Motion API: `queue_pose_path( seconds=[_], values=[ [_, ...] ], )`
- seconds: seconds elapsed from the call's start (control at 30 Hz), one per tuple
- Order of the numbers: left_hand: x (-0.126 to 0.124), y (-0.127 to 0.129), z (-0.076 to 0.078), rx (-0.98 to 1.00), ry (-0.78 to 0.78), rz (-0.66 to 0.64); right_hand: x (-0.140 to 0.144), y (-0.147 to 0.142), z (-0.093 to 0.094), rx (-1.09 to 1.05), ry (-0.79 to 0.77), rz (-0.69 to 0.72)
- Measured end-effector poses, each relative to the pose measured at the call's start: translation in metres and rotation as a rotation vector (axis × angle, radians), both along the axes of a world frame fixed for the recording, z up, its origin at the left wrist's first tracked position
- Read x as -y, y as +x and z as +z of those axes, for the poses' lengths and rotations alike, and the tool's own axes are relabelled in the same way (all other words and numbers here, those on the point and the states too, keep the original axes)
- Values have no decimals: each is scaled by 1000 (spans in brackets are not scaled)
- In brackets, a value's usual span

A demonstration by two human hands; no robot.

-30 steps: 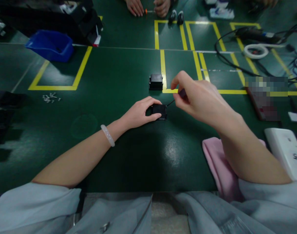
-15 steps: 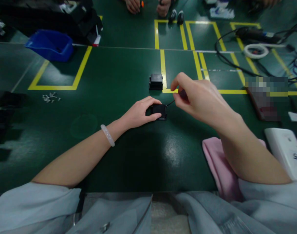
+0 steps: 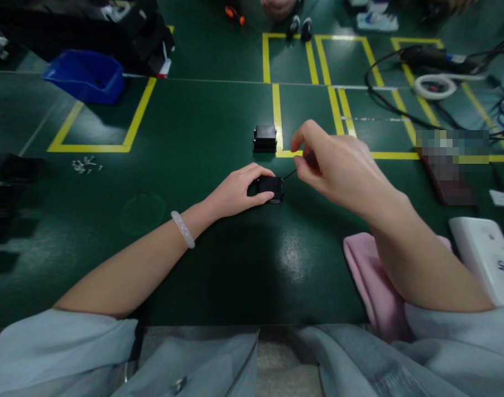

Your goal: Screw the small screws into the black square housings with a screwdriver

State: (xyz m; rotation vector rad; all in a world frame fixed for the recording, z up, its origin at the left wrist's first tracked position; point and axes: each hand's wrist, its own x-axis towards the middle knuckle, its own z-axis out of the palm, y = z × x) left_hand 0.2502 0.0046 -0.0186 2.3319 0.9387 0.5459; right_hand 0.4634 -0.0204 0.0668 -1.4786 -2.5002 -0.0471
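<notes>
My left hand (image 3: 235, 191) grips a small black box (image 3: 271, 189) that rests on the green table (image 3: 219, 264) at the centre. My right hand (image 3: 338, 165) is raised just right of the box, its fingers pinched on a thin dark tool (image 3: 293, 171) whose tip touches the box's right side. A second black box (image 3: 264, 138) sits a little farther away, beside a yellow tape line, untouched. A pale bracelet (image 3: 183, 229) is on my left wrist.
A blue bin (image 3: 86, 76) stands at the far left, small screws (image 3: 85, 165) lie left of centre. Cables and a white tape roll (image 3: 434, 86) lie far right. A pink cloth (image 3: 370, 281) and white device (image 3: 486, 259) sit near right. Another person's hand (image 3: 277, 7) and an orange-handled tool (image 3: 234, 14) are at the far edge.
My hands have hardly moved. At the far edge the other person's hands have pulled back, and the orange-handled tool now lies on the table.
</notes>
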Motion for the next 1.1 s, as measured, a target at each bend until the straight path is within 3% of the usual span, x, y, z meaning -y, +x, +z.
queue_pose_path(
  seconds=[0.27, 0.93, 1.1],
  values=[
    [0, 0, -1, 0, 13, -2, 0, -3, 3, 32, -33, -47],
    [0, 0, 2, -16, -23, 11, 3, -2, 2, 18, -21, -11],
    [1, 0, 2, -10, -22, 10, 3, -2, 1, 56, 82, -191]
  ],
)
